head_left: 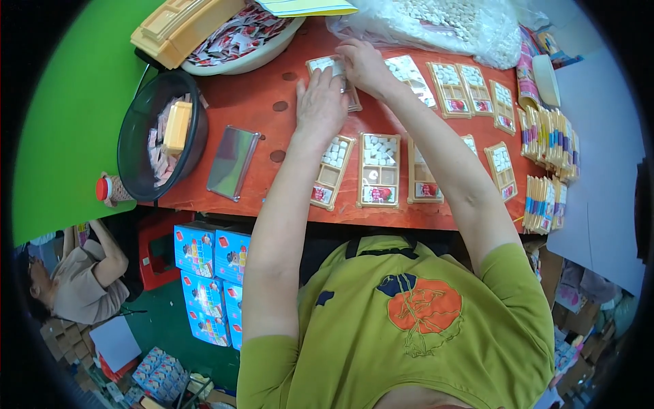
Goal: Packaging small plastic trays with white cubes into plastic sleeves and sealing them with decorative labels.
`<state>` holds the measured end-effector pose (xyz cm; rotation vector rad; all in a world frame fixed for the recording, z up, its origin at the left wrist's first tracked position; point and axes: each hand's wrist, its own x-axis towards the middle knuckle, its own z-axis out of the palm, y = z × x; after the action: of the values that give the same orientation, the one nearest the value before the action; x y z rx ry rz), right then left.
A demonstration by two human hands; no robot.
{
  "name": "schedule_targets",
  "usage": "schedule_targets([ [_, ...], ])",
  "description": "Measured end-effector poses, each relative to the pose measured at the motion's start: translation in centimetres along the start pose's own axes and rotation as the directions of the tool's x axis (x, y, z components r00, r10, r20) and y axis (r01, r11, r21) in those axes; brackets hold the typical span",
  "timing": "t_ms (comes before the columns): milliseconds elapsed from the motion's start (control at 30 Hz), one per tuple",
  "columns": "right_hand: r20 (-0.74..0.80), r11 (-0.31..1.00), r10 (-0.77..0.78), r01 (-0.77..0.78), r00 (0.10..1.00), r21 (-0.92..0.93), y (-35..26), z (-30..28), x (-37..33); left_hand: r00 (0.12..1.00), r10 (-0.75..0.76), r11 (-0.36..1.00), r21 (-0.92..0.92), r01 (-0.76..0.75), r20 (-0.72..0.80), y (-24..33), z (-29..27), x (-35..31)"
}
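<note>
At the far middle of the red table, both hands work over a tan compartment tray (354,102) with white pieces in its far part. My left hand (320,103) lies over the tray's left side, fingers stretched out and apart. My right hand (368,67) is at the tray's right edge with its fingers bent inward; what they pinch is hidden. Nearer me are similar trays: one (379,170) with white pieces, a red-printed packet and partly bare compartments, another (332,172) left of it, and a third (425,178) partly behind my right forearm.
More filled trays (449,88) stand at right, beside stacked packs (548,140). A bag of white pieces (443,24) lies at the back. At left are a basin of packets (238,68), a black tub (126,136) and a clear rectangular case (231,163). Another person (88,279) sits lower left.
</note>
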<state>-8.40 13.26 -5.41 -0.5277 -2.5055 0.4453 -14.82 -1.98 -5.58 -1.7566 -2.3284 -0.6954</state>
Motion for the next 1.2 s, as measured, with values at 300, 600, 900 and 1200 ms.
schedule_targets([
  [300, 0.298, 0.963, -0.036, 0.113, 0.954, -0.246, -2.0, 0.5, 0.8, 0.988, -0.135, 0.936, -0.336, 0.103, -0.071, -1.8, -0.8, -0.5],
  [600, 0.264, 0.987, -0.157, 0.141, 0.952, 0.079, -5.5, -2.3, 0.1, 0.853, -0.022, 0.987, -0.147, -0.064, -0.521, -2.2, -12.6, -11.5],
  [900, 0.088, 0.856, -0.511, 0.496, 0.855, 0.145, -27.9, 1.6, 6.6, 0.063, -0.794, 0.537, -0.649, 0.539, -0.605, -13.6, -16.7, -17.9],
  [1200, 0.652, 0.903, -0.294, 0.427, 0.699, -0.051, -31.3, 5.2, 12.9, 0.348, -0.913, -0.215, -0.976, 0.038, 0.214, -16.5, -18.6, -17.8],
])
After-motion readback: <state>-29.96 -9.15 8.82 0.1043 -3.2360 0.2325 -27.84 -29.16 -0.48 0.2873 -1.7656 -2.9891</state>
